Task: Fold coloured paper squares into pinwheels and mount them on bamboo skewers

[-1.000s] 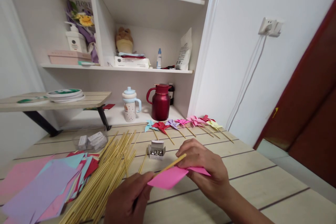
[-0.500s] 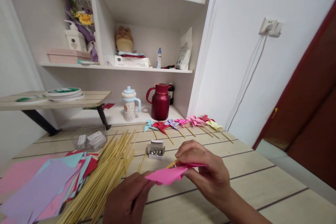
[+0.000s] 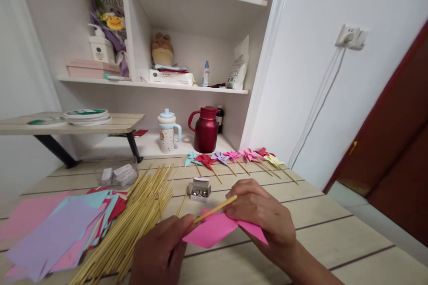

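Note:
A thin wooden stick (image 3: 214,210) runs up to the right from my left hand (image 3: 162,247), whose thumb and fingers pinch its lower end. Below the stick is a bright pink paper pinwheel (image 3: 212,230), its blades spread. My right hand (image 3: 264,213) grips the pinwheel, fingers above and thumb hidden beneath. The stick's upper end lies against the right fingers. Whether stick and paper are joined is hidden. Beyond the hands stands a small open box (image 3: 199,190) of shiny metal pins. A heap of loose sticks (image 3: 133,227) lies beside my left hand.
Coloured paper sheets (image 3: 53,236) are piled at the left. Several finished pinwheels (image 3: 220,157) lie along the back edge. A red jug (image 3: 205,131) and a cup (image 3: 166,136) stand behind, near a raised stand (image 3: 130,122). A clear container (image 3: 115,176) holds small boxes.
The pink pinwheel has tilted, showing more of its blades. The stick now shows along more of its length, from my left fingers up to my right. The view has shifted slightly.

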{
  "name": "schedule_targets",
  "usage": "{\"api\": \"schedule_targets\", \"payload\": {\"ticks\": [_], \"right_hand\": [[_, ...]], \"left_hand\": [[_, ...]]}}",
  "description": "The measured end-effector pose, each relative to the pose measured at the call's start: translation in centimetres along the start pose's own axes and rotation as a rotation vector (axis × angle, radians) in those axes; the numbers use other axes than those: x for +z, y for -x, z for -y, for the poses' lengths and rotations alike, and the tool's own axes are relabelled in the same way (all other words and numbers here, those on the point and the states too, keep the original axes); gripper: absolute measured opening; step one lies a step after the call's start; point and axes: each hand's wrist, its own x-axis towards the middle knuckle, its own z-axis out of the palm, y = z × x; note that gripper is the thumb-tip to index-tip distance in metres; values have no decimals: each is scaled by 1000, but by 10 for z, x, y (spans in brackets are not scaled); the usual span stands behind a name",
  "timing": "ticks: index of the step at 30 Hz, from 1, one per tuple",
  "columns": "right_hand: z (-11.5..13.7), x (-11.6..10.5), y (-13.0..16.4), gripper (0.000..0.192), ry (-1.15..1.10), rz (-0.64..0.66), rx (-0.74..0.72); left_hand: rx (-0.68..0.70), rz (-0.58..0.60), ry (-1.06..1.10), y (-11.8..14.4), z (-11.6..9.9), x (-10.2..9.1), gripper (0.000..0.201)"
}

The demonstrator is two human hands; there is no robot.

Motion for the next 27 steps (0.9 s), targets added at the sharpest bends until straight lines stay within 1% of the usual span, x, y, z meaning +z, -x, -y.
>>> {"api": "schedule_targets", "payload": {"ticks": [7,13,16,19,24,27], "right_hand": [[2,1,2,23,44,-20,28],[0,0,6,38,39,-29,50],[1,-1,5,44,52,-9,54],[3,-1,4,43,63,-4,49],[5,-1,0,37,60,-12,41],[5,-1,-2,36,55,-19,41]], "left_hand": [[39,-29,-20,-2,-1,-3,22],[104,-40,-68,-10,-6,-8,27],[174,-38,-115,-15,-8,-13,29],[244,-50,-168,-17,-9,-18,26],[300,-73,-244,-16,-8,-21,26],[339,-66,-271,-16,-5,-23,28]]}}
